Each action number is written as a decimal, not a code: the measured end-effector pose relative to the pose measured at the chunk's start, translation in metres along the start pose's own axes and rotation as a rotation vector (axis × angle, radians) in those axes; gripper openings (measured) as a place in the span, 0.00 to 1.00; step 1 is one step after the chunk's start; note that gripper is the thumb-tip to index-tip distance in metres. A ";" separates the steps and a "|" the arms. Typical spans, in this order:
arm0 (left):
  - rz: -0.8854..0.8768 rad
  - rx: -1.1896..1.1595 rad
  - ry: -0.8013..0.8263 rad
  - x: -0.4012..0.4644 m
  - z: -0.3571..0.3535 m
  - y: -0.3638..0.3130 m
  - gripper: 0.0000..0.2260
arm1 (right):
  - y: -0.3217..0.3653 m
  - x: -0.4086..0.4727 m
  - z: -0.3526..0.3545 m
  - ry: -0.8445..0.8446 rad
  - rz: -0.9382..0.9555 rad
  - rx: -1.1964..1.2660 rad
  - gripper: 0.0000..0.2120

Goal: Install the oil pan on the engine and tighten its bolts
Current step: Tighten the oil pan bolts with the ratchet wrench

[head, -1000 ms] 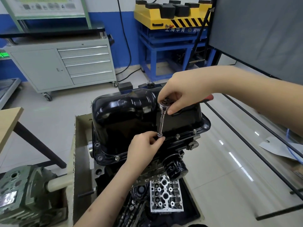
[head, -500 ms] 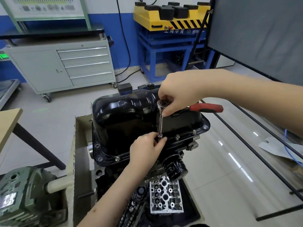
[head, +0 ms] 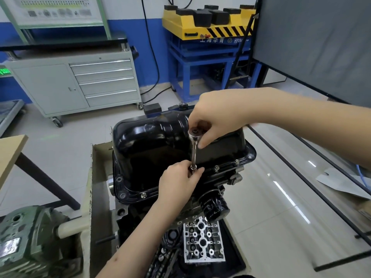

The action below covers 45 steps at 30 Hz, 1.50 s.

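A glossy black oil pan sits on the upturned engine. Small bolts line its near flange. A chrome ratchet with a long extension stands upright on a flange bolt at the near edge. My right hand grips the ratchet head from above, and the handle is hidden behind it. My left hand pinches the lower end of the extension at the socket, steadying it on the bolt.
A black oil filter sticks out below the flange. A grey motor and a cardboard wall stand at the left. A wooden table corner, a grey drawer cabinet and a blue and yellow lift lie beyond.
The ratchet's red handle swung out to the right half a second ago and is hidden behind my right hand again now. My left hand has stayed at the socket.
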State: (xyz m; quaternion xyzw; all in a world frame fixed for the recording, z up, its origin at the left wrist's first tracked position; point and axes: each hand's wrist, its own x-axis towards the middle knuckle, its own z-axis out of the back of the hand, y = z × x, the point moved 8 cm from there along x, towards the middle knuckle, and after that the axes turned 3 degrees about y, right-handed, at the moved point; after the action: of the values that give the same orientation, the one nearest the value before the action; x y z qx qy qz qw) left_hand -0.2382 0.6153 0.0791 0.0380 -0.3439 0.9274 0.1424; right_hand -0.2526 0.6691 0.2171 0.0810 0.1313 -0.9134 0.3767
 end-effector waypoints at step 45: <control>0.031 -0.023 0.023 -0.001 -0.004 0.004 0.15 | 0.005 -0.001 -0.003 -0.105 -0.119 -0.139 0.22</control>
State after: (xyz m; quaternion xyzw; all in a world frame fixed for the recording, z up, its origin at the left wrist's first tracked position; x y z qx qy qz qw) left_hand -0.2382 0.6145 0.0729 0.0205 -0.3533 0.9259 0.1324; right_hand -0.2479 0.6670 0.2139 -0.0013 0.1792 -0.9259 0.3327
